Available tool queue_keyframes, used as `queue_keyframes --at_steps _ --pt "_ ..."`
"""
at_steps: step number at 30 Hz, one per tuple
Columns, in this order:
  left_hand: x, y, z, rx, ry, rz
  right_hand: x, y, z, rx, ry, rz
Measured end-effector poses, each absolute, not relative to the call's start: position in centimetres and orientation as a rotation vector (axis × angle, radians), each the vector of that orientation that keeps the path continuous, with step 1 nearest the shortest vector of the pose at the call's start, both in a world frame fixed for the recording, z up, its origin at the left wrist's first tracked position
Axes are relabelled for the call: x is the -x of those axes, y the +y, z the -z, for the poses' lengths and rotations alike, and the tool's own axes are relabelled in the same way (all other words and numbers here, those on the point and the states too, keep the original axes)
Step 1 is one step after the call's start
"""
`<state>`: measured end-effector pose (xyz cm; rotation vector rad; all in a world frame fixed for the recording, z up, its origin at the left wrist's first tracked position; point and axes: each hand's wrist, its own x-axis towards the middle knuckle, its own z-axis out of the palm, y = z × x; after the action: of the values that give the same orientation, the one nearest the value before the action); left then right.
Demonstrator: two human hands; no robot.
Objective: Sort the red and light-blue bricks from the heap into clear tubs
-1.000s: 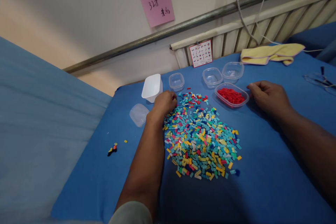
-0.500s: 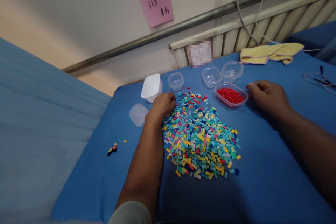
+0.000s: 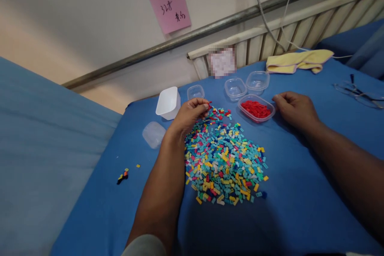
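A pile of small bricks (image 3: 223,158) in teal, yellow, red and white lies on the blue cloth (image 3: 300,192). My left hand (image 3: 189,114) is lifted at the pile's far left edge, its fingertips pinched on a small red brick (image 3: 209,104). My right hand (image 3: 295,109) rests on the cloth with curled fingers, just right of a clear tub of red bricks (image 3: 256,108); what it holds, if anything, is hidden.
Behind the pile stand a white tub (image 3: 168,102) and three empty clear tubs (image 3: 235,87). A clear lid (image 3: 153,134) lies at the left. A few stray bricks (image 3: 123,175) sit near the cloth's left edge. A yellow towel (image 3: 298,61) and glasses (image 3: 358,92) lie far right.
My left hand rose from the pile's edge and now pinches a red brick. The view shifted slightly. My right hand stayed beside the red tub.
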<state>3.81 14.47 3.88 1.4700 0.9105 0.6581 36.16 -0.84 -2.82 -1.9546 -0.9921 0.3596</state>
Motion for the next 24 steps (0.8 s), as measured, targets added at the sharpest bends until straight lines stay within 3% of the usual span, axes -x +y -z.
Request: queue_keyframes --at_steps 9,17,24 --pt "-9.2 12.3 -4.3 -1.744 0.815 -0.485 -36.7 -0.2 3.8 1.893 -1.06 -0.307" --pt "-17.4 12.8 -4.4 -2.466 0.745 -0.316 -36.9 0.3 4.3 1.844 -1.076 -0.289" --pt "-15.5 13.7 -5.4 -2.566 0.934 -0.47 -37.0 0.5 4.5 1.838 -1.072 -0.301"
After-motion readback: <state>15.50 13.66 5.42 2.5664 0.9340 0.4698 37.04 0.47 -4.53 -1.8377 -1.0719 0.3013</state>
